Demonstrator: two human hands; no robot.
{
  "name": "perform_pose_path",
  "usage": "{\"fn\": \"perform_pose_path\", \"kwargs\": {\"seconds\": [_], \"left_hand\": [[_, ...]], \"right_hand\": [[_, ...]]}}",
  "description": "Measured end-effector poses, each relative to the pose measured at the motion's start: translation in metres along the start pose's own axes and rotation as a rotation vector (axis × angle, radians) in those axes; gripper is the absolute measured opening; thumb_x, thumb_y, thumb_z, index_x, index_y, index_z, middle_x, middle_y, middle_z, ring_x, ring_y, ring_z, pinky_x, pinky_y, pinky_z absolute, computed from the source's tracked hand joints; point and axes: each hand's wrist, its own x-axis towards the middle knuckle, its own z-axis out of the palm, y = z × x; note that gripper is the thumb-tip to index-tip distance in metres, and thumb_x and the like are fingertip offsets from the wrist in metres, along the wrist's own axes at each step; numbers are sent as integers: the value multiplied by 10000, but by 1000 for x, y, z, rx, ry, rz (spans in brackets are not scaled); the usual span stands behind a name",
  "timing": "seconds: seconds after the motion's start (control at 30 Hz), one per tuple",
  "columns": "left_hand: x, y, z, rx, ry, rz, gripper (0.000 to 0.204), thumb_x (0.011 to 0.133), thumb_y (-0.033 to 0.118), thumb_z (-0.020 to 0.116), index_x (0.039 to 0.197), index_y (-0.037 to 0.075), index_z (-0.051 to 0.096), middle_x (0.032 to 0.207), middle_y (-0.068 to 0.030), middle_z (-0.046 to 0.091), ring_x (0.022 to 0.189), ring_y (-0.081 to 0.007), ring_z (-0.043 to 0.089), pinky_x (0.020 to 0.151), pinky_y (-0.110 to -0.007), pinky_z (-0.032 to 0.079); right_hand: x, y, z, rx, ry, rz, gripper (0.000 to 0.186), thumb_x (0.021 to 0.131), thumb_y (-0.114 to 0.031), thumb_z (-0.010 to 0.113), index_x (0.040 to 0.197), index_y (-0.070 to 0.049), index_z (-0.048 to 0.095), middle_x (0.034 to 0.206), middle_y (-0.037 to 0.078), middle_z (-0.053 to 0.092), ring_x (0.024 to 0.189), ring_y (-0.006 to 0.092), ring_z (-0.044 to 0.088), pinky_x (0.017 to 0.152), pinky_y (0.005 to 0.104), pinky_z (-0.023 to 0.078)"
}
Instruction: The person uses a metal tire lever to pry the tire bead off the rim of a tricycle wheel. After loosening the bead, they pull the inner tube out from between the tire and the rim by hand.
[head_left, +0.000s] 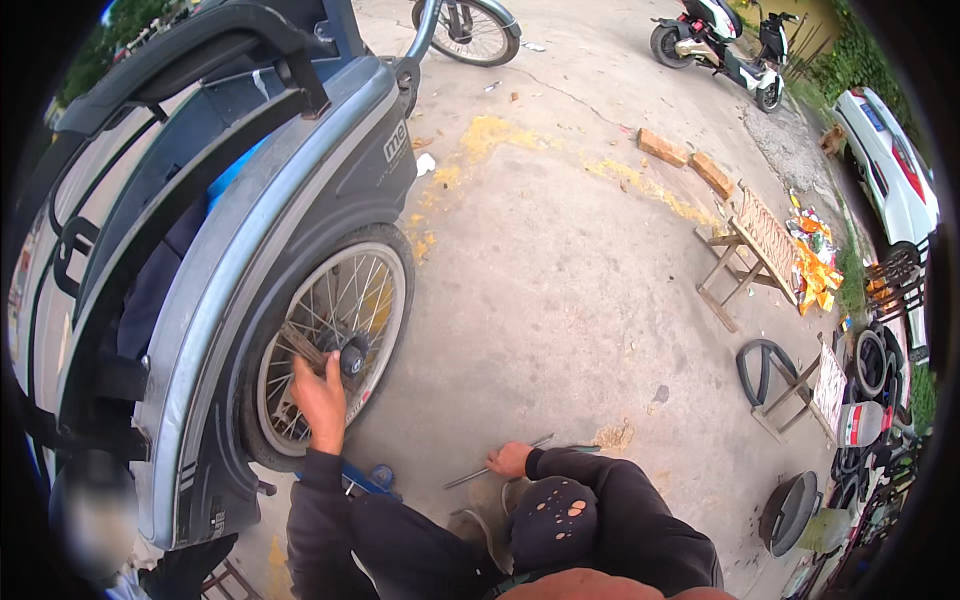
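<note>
A grey and dark blue scooter (250, 200) lies tilted at my left, its spoked rear wheel (335, 350) facing me. My left hand (320, 400) reaches up from a dark sleeve and grips the spokes just beside the black hub nut (352, 356); a brownish part shows above my fingers. My right hand (510, 460) is down on the concrete, closed over a thin metal rod (480, 472) that lies slantwise there. A dark knee with worn holes (555, 520) sits below it.
A blue stand (372, 480) sits under the wheel. Another person (95, 520) is at the lower left. Across the concrete are a bicycle wheel (465, 30), a parked scooter (720, 45), bricks (690, 160), wooden racks (755, 250), tyres (765, 365) and a white car (890, 160).
</note>
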Motion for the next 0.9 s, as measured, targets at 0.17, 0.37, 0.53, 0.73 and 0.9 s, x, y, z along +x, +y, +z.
{"fn": "perform_pose_path", "kwargs": {"seconds": [0.17, 0.37, 0.53, 0.73, 0.9], "left_hand": [[2, 20, 22, 156, -37, 47, 334, 886, 202, 742, 1015, -52, 568, 880, -269, 685, 857, -481, 650, 715, -506, 485], [14, 16, 12, 265, -76, 77, 403, 869, 223, 750, 1081, -62, 559, 909, -311, 668, 878, -501, 639, 730, -532, 495], [36, 39, 27, 403, -186, 28, 395, 850, 201, 761, 1107, -25, 564, 869, -277, 685, 820, -460, 673, 702, -534, 506], [50, 57, 45, 554, -276, 121, 317, 842, 167, 748, 1026, -20, 570, 756, -231, 687, 734, -416, 694, 664, -499, 545], [51, 45, 59, 652, -310, 151, 401, 805, 121, 754, 1127, -31, 570, 787, -222, 689, 759, -402, 697, 667, -479, 554]], "right_hand": [[-15, 23, -2, 56, 15, 103, 172, 895, -178, 550, 950, -17, 575, 860, 171, 650, 652, 353, 686, 576, 481, 557], [-52, 93, -198, 94, 184, 489, 191, 803, -154, 621, 910, 3, 598, 801, 212, 667, 703, 428, 669, 635, 529, 547], [-95, 169, -291, 143, 353, 694, 183, 775, -180, 661, 881, -31, 666, 800, 239, 678, 844, 430, 669, 767, 521, 535], [-108, 181, -347, 1184, 646, 810, 205, 968, -59, 530, 1146, -54, 632, 989, 120, 705, 894, 193, 716, 710, 351, 574], [-83, 221, -350, 1670, 510, 589, 251, 976, -75, 524, 1203, -30, 621, 1079, 69, 670, 939, 172, 673, 843, 330, 538]]}}
